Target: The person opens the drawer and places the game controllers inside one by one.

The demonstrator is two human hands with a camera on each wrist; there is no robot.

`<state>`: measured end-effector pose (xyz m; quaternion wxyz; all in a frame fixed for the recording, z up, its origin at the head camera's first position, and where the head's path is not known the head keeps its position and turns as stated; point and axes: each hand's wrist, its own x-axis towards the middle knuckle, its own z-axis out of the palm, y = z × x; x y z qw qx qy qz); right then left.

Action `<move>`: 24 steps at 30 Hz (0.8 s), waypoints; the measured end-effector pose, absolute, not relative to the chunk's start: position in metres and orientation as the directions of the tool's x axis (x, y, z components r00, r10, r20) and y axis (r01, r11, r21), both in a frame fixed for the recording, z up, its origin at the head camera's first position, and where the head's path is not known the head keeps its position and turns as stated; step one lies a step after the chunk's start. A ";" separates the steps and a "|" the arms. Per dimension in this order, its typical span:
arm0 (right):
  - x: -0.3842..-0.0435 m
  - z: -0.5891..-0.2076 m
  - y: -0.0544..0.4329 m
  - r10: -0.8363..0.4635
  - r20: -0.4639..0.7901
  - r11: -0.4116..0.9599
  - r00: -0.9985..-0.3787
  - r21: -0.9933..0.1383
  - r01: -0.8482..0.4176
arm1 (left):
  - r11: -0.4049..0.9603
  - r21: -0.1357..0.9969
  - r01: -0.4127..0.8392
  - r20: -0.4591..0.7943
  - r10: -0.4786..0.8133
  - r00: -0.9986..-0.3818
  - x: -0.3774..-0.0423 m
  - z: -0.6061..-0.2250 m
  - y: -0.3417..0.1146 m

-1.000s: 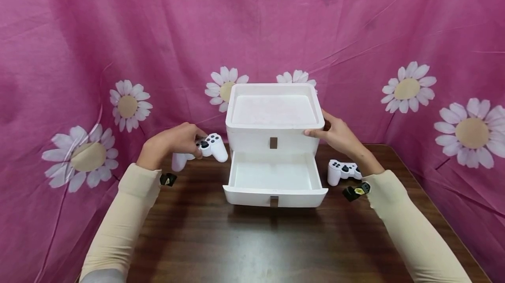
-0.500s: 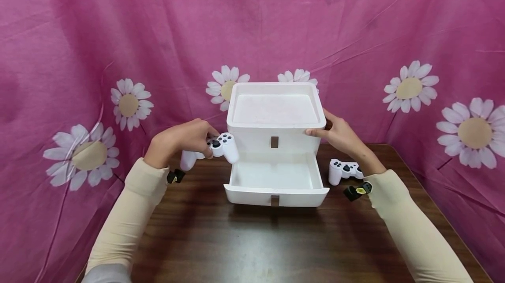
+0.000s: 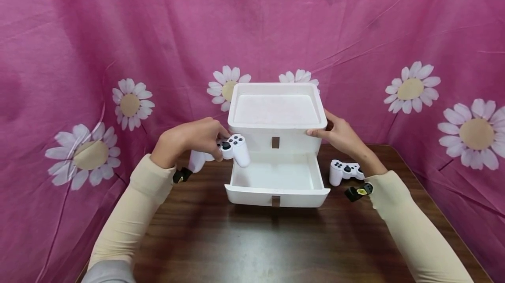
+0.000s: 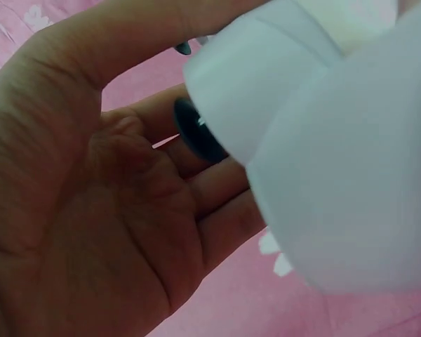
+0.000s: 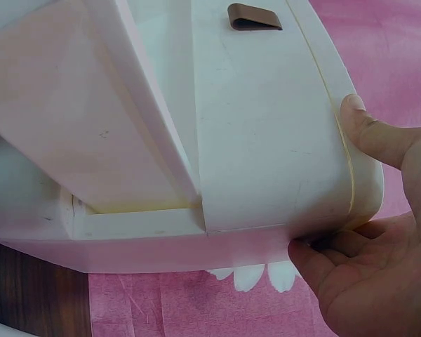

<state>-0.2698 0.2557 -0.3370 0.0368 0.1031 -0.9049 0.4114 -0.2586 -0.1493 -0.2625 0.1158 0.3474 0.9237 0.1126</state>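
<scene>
In the head view my left hand (image 3: 193,137) holds a white game controller (image 3: 242,153) from above, its right grip overlapping the left side of the pulled-out lower drawer (image 3: 252,198). The left wrist view has the controller (image 4: 344,175) close up, with a dark thumbstick (image 4: 198,133) near the fingers. A white two-drawer storage box (image 3: 254,140) stands in the middle, its upper drawer closed. My right hand (image 3: 340,136) grips the box's upper right corner. The right wrist view shows the thumb on the front edge and the other fingers along the side.
A second white game controller (image 3: 336,177) lies on the brown wooden table (image 3: 252,248), right of the box and partly behind my right wrist. The box top is a shallow rimmed tray (image 3: 278,126). A pink flowered curtain (image 3: 177,33) hangs behind and at both sides.
My left hand has moved right with the controller, from beside the box to over the open drawer's left edge. My right hand stays on the box corner.
</scene>
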 end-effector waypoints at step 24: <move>-0.272 -0.337 0.257 -0.166 0.150 0.642 -0.975 -0.734 -0.223 | 0.633 0.260 0.729 -0.204 0.774 -0.600 -0.256 -0.254 -0.086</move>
